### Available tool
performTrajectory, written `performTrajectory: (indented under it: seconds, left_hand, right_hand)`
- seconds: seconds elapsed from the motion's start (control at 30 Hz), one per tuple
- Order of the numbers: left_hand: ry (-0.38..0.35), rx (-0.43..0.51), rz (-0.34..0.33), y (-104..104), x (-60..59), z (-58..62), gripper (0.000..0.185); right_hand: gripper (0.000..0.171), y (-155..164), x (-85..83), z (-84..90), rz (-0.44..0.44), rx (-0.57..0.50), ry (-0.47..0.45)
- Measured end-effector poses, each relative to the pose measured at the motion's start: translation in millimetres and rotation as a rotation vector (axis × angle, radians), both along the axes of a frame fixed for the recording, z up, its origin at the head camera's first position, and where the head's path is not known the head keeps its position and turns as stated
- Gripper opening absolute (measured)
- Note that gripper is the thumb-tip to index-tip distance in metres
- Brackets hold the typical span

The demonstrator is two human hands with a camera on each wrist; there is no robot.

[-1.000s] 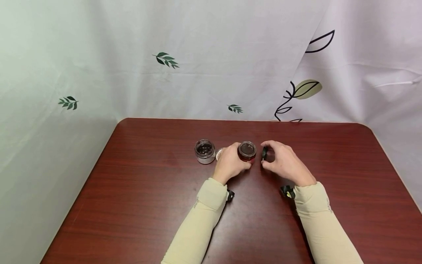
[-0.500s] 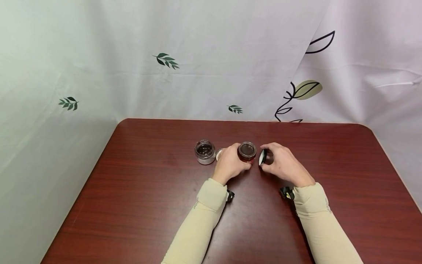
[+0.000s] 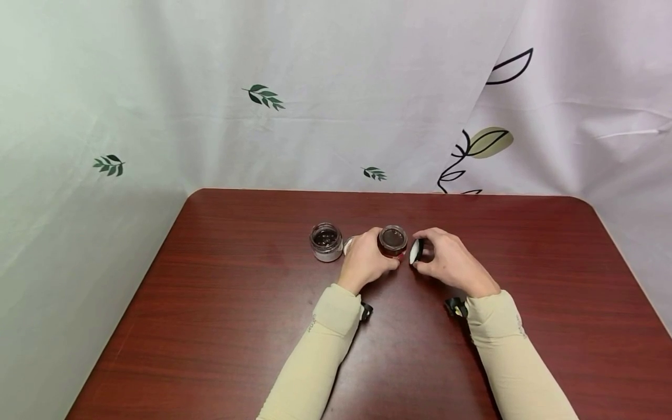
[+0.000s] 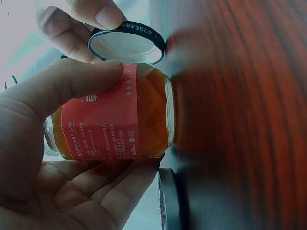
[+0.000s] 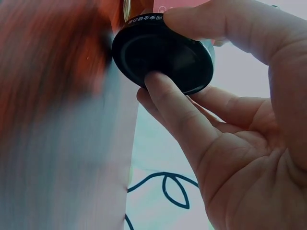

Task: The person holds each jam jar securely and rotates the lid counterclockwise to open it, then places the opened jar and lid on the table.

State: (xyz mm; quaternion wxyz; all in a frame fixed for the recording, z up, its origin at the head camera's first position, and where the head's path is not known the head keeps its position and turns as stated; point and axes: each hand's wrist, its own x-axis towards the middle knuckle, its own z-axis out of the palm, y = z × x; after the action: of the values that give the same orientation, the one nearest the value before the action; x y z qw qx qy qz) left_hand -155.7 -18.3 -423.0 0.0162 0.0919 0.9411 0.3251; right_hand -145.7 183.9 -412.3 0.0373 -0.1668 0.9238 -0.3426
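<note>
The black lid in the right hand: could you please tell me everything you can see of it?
The black lid is round and shallow, with a smooth matte black outside, a white inner lining and white lettering on its rim. It is off the jam jar, held on edge just beside the jar's open mouth, pinched by the right hand between thumb and fingers.

This looks like a makeshift recording corner set up indoors rather than a lived-in kitchen. A dark red-brown wood-grain counter with rounded corners [image 3: 220,303] stands closed in by hanging cloth: behind and to the left of the counter a pale white-green curtain printed with small dark green leaf sprigs [image 3: 262,96], and behind its right end a white curtain with large black-outlined leaves [image 3: 485,143]. The cloth hides whatever room lies behind the counter, so its kind cannot be told.
</note>
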Motion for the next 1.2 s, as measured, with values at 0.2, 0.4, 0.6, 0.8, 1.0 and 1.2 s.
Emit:
performTrajectory:
  seconds: [0.2, 0.4, 0.6, 0.8, 1.0, 1.2]
  left_hand:
    - [-0.002, 0.001, 0.002, 0.3, 0.1, -0.3, 0.057]
    - [-0.003, 0.009, 0.003, 0.0, 0.0, -1.4, 0.056]
    - [0.003, 0.001, 0.004, -0.2, 0.5, -1.8, 0.054]
    - [0.006, -0.001, -0.001, 0.4, 0.5, -0.4, 0.055]
    - [0.011, -0.006, -0.001, 0.4, 0.8, -0.2, 0.055]
    - [0.008, -0.007, 0.001, 0.3, 1.0, -0.8, 0.055]
  right_hand:
    - [0.053, 2.7, 0.1, 0.4, -0.011, -0.006, -0.023]
    - [0.054, 5.2, 0.2, -0.1, -0.015, 0.013, -0.034]
    - [0.054, 5.9, -0.1, -1.7, -0.001, 0.012, -0.026]
    - [0.055, 5.7, -0.7, -1.4, -0.006, 0.022, -0.043]
    - [0.054, 6.6, -0.8, -3.0, -0.002, 0.058, -0.017]
    - [0.053, 6.6, 0.8, -4.5, 0.002, 0.071, 0.015]
